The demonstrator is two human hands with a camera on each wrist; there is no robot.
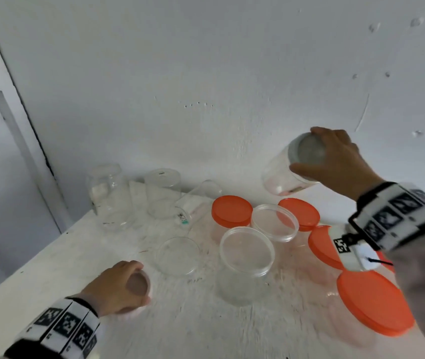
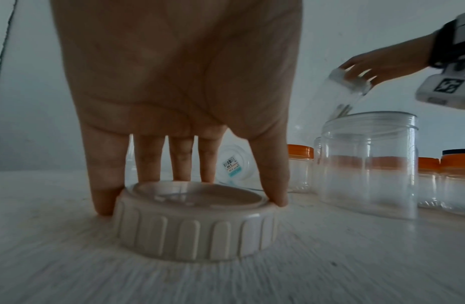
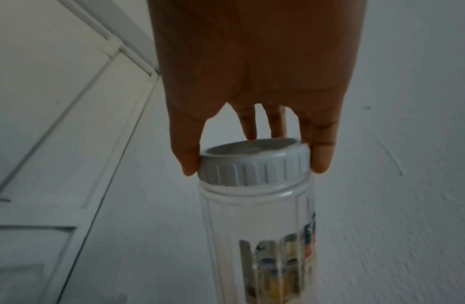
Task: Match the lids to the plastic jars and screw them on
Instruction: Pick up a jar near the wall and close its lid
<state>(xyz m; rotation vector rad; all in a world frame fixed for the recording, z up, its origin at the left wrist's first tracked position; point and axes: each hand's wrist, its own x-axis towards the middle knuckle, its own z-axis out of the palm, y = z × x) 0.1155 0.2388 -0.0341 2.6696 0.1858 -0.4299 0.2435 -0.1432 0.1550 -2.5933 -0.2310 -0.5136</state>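
My right hand (image 1: pixel 335 161) grips the grey ribbed lid (image 3: pixel 254 164) of a clear labelled jar (image 1: pixel 281 177) and holds it tilted in the air near the back wall, above the orange-lidded jars. My left hand (image 1: pixel 120 288) grips a white ribbed lid (image 2: pixel 197 224) that lies on the white table (image 1: pixel 180 320) at the front left, thumb and fingers round its rim. Two wide clear jars (image 1: pixel 245 263) (image 1: pixel 274 224) stand open-topped in the middle. A flat clear lid (image 1: pixel 179 255) lies to their left.
Several jars capped with orange lids (image 1: pixel 232 211) (image 1: pixel 374 304) stand to the right. Clear jars (image 1: pixel 107 195) (image 1: pixel 163 193) stand upside down at the back left, and one with a price sticker (image 1: pixel 195 203) lies on its side. The wall runs close behind.
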